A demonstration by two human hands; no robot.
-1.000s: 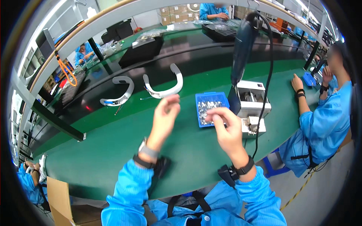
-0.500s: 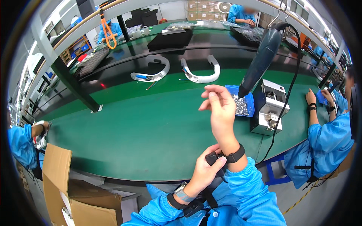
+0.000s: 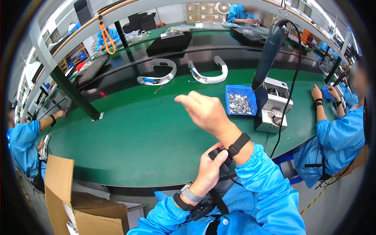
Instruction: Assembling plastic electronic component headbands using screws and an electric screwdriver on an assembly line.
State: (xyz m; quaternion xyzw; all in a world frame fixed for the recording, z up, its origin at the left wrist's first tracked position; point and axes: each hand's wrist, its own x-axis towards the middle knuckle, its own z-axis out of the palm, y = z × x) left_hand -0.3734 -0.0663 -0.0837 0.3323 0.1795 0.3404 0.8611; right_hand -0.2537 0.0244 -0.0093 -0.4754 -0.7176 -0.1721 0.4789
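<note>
Pieces of silvery metal (image 3: pixel 239 105), mixed with darker bits, lie heaped in a shallow, rectangular blue plastic tray (image 3: pixel 239 89) set well back from the near edge of the smooth green worktop (image 3: pixel 137 137), toward its right side. Just beside the tray stands a boxy, metal-cased machine (image 3: pixel 275 103), with a dark, tapered power tool (image 3: pixel 269 53) hanging on a hook so that its tip overlaps the tray's corner in view. Below the worktop's near edge, toward its left end, an open cardboard box (image 3: pixel 98 224) spreads stiff brown flaps; something white shows inside, its kind unclear. Above that near edge, the person's left hand (image 3: pixel 208 169) grips a small, hard-looking black module (image 3: pixel 224 159) at the right wrist, thumb pressed on it, beside a black fabric strap (image 3: pixel 239 145). The right hand (image 3: pixel 206 114) is raised over the worktop, loosely open, fingers stretched leftward and palm turned away, with nothing seen in it. Near the green area's far edge lie two smooth, white, U-shaped bands (image 3: pixel 213 80), apart from each other, with thin wires at their ends. Blue sleeves (image 3: pixel 270 188) wrinkle around both forearms.
</note>
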